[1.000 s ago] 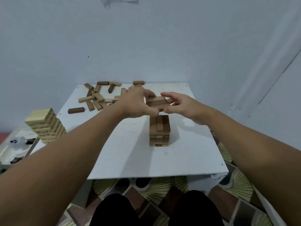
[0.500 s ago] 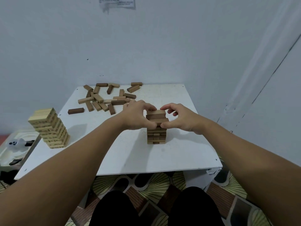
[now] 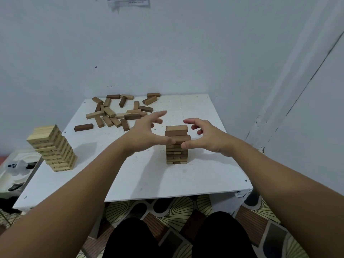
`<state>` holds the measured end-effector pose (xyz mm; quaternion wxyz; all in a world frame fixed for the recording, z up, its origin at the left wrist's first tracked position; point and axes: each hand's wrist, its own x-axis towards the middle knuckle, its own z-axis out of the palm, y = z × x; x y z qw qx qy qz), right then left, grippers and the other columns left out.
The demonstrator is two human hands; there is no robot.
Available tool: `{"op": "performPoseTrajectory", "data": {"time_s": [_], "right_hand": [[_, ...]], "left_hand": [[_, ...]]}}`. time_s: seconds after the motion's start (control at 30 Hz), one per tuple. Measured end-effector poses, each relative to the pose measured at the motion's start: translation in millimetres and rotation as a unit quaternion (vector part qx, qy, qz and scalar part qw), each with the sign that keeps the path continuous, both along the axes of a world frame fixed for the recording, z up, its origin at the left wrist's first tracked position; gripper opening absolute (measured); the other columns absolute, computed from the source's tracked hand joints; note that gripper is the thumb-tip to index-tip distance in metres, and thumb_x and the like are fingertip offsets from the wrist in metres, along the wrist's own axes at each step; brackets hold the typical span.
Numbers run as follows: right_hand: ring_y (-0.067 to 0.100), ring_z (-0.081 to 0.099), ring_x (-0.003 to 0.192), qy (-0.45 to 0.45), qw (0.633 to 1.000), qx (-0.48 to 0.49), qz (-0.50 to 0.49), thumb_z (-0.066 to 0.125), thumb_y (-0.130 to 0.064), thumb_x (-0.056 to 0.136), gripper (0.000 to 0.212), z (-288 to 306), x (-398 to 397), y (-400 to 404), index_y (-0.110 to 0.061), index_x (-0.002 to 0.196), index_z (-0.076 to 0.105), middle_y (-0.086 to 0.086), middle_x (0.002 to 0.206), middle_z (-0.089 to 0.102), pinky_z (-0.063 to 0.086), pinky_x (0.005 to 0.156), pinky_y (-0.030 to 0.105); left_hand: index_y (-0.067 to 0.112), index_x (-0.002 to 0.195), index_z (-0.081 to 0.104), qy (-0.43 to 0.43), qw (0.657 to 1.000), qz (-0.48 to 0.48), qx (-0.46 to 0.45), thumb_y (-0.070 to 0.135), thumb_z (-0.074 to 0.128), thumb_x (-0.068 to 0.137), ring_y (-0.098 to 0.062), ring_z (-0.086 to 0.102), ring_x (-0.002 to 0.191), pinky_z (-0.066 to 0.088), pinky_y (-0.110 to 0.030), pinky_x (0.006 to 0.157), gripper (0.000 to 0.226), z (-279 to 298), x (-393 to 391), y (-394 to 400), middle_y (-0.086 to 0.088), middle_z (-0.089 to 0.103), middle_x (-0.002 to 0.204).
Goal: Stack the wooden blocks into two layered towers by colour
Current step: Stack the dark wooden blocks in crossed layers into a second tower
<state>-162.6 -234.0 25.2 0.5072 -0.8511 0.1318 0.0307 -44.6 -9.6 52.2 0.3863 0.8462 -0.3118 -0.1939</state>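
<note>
A brown block tower stands near the middle of the white table, its top layer of brown blocks lying crosswise. My left hand hovers just left of the tower top with fingers spread, thumb close to the blocks. My right hand hovers just right of it, fingers loosely curled, holding nothing. A taller pale block tower stands at the table's left edge. Several loose brown and tan blocks lie scattered at the back left.
A white wall runs right behind the table. The table's front edge is near my knees, above a patterned floor. A tray with a white toy sits left of the table, beside the pale tower.
Both hands lowered a set of brown blocks onto the brown tower, then let go and spread apart to either side of its top.
</note>
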Motion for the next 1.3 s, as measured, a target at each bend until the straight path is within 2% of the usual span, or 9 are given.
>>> {"op": "performPoseTrajectory", "data": {"time_s": [0.1, 0.27, 0.47, 0.6, 0.77, 0.87, 1.0, 1.2, 1.3], "right_hand": [[0.014, 0.042, 0.129, -0.020, 0.999, 0.026, -0.023, 0.090, -0.050, 0.072, 0.090, -5, -7, 1, -0.053, 0.147, 0.040, -0.009, 0.140, 0.041, 0.043, 0.096, 0.033], [0.015, 0.043, 0.128, -0.044, 0.997, 0.042, -0.051, 0.085, -0.054, 0.077, 0.082, -15, -13, 6, -0.051, 0.148, 0.043, -0.009, 0.140, 0.043, 0.043, 0.100, 0.035], [0.014, 0.044, 0.130, -0.051, 0.995, 0.048, -0.068, 0.080, -0.067, 0.066, 0.095, -17, -16, 10, -0.048, 0.151, 0.043, -0.010, 0.142, 0.044, 0.040, 0.097, 0.033], [0.011, 0.041, 0.133, -0.056, 0.992, 0.076, -0.083, 0.079, -0.057, 0.081, 0.082, -20, -19, 12, -0.046, 0.153, 0.042, -0.011, 0.145, 0.040, 0.038, 0.099, 0.032], [0.011, 0.021, 0.151, -0.053, 0.988, 0.120, -0.086, 0.061, -0.055, 0.097, 0.067, -28, -20, 23, -0.042, 0.158, 0.035, -0.016, 0.156, 0.025, 0.023, 0.118, 0.038], [0.007, 0.016, 0.152, -0.057, 0.983, 0.150, -0.089, 0.051, -0.051, 0.104, 0.064, -28, -20, 29, -0.039, 0.161, 0.027, -0.020, 0.162, 0.018, 0.018, 0.111, 0.032], [0.006, 0.015, 0.152, -0.061, 0.981, 0.164, -0.088, 0.047, -0.050, 0.105, 0.061, -30, -21, 33, -0.041, 0.161, 0.027, -0.021, 0.163, 0.018, 0.017, 0.111, 0.033], [0.004, 0.017, 0.149, -0.066, 0.978, 0.178, -0.086, 0.047, -0.064, 0.085, 0.080, -26, -22, 41, -0.042, 0.160, 0.030, -0.024, 0.159, 0.022, 0.016, 0.112, 0.033], [0.004, 0.019, 0.147, -0.072, 0.976, 0.185, -0.093, 0.049, -0.057, 0.100, 0.066, -28, -22, 44, -0.040, 0.160, 0.030, -0.022, 0.159, 0.022, 0.017, 0.110, 0.032]], "left_hand": [[0.040, 0.143, 0.054, -0.011, 0.997, 0.058, -0.054, 0.049, 0.091, 0.071, -0.009, 0.052, 0.118, 0.047, -0.033, 0.092, 0.080, -11, -7, 16, 0.015, 0.062, 0.125], [0.031, 0.124, 0.074, 0.002, 0.993, 0.090, -0.079, 0.048, 0.090, 0.071, -0.001, 0.058, 0.105, 0.044, -0.021, 0.081, 0.057, -26, -19, 24, 0.015, 0.073, 0.109], [0.030, 0.118, 0.078, 0.008, 0.988, 0.112, -0.105, 0.046, 0.091, 0.072, -0.004, 0.059, 0.104, 0.045, -0.026, 0.085, 0.050, -29, -23, 17, 0.014, 0.075, 0.106], [0.029, 0.118, 0.079, 0.015, 0.987, 0.117, -0.113, 0.045, 0.091, 0.072, -0.004, 0.058, 0.103, 0.045, -0.029, 0.088, 0.050, -29, -24, 14, 0.013, 0.075, 0.107], [0.027, 0.119, 0.078, 0.019, 0.986, 0.117, -0.116, 0.042, 0.091, 0.074, -0.004, 0.057, 0.101, 0.043, -0.028, 0.085, 0.049, -31, -24, 12, 0.012, 0.075, 0.108], [0.027, 0.120, 0.078, 0.030, 0.986, 0.116, -0.119, 0.038, 0.091, 0.075, -0.005, 0.057, 0.101, 0.043, -0.028, 0.085, 0.048, -33, -23, 12, 0.012, 0.075, 0.108], [0.027, 0.121, 0.078, 0.033, 0.985, 0.114, -0.125, 0.037, 0.090, 0.077, -0.008, 0.057, 0.101, 0.043, -0.027, 0.082, 0.046, -35, -23, 13, 0.013, 0.075, 0.105], [0.030, 0.122, 0.077, 0.041, 0.986, 0.105, -0.124, 0.038, 0.088, 0.079, -0.011, 0.058, 0.103, 0.045, -0.031, 0.087, 0.045, -38, -21, 14, 0.013, 0.075, 0.106], [0.030, 0.122, 0.076, 0.042, 0.987, 0.100, -0.118, 0.038, 0.087, 0.081, -0.011, 0.057, 0.103, 0.046, -0.033, 0.089, 0.044, -37, -20, 14, 0.012, 0.074, 0.108]]}}
